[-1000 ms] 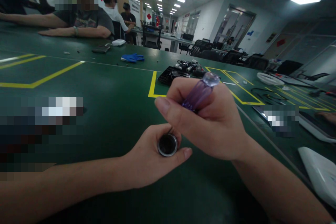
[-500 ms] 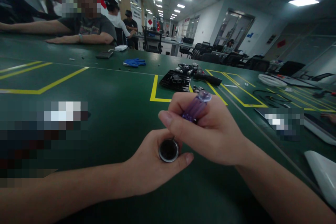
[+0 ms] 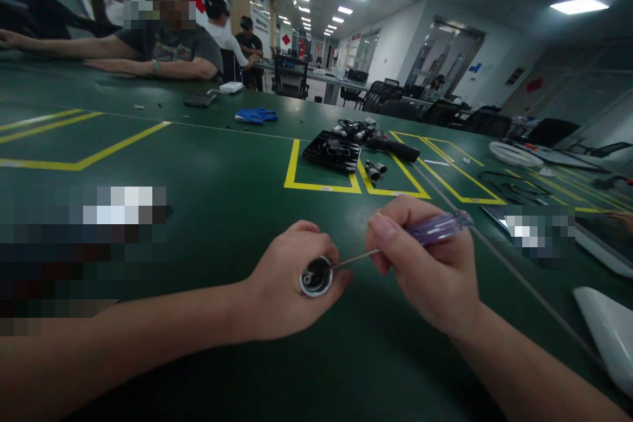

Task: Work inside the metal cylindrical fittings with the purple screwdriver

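Our left hand (image 3: pixel 291 283) gripped a metal cylinder (image 3: pixel 315 277) above the green table (image 3: pixel 212 231), open end toward us; our right hand (image 3: pixel 430 270) clasped a purple-handled screwdriver (image 3: pixel 438 229), its shaft at the cylinder's rim. Beyond, white labels (image 3: pixel 326 189) on yellow tape (image 3: pixel 292 165) and marks on a black packet (image 3: pixel 331 151) were unreadable, as was a distant wall sign (image 3: pixel 260 11).

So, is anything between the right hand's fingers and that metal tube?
Only the screwdriver, gripped by the right fingers and reaching to the mouth of the metal tube. Nothing else visible blocks the way.
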### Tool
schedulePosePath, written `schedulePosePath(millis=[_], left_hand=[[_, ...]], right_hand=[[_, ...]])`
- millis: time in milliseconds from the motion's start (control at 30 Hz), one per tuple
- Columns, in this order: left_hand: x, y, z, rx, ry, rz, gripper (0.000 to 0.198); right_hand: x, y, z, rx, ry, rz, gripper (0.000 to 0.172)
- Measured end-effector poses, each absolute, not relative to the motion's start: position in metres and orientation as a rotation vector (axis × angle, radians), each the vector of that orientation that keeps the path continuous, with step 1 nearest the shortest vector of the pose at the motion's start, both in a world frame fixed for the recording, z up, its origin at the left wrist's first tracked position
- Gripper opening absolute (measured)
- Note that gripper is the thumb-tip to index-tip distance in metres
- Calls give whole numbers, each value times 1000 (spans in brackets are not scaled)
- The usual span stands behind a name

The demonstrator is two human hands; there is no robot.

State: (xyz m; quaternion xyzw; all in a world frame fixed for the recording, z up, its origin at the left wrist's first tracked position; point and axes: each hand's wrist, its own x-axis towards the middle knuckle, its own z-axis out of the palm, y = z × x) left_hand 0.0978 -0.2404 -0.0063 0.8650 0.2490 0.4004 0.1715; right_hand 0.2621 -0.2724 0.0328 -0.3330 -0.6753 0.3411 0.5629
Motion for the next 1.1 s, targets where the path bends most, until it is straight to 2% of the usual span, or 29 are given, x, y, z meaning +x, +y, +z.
schedulePosePath(millis=[167,500,900,1100], left_hand=[[95,-228,-16,2558,693,1183,13],[93,-224,-20,2604,641,1137,11],[94,-223,-22,2615,667,1095,11],[94,-222,-23,2657,658,1129,12]], right_hand=[[262,-278,26,-722,-1697,672,18],[259,-277,28,-769,-1880,489,19],[259,-276,25,-800,-1839,543,21],[258,-268,17,-895,-1618,771,23]])
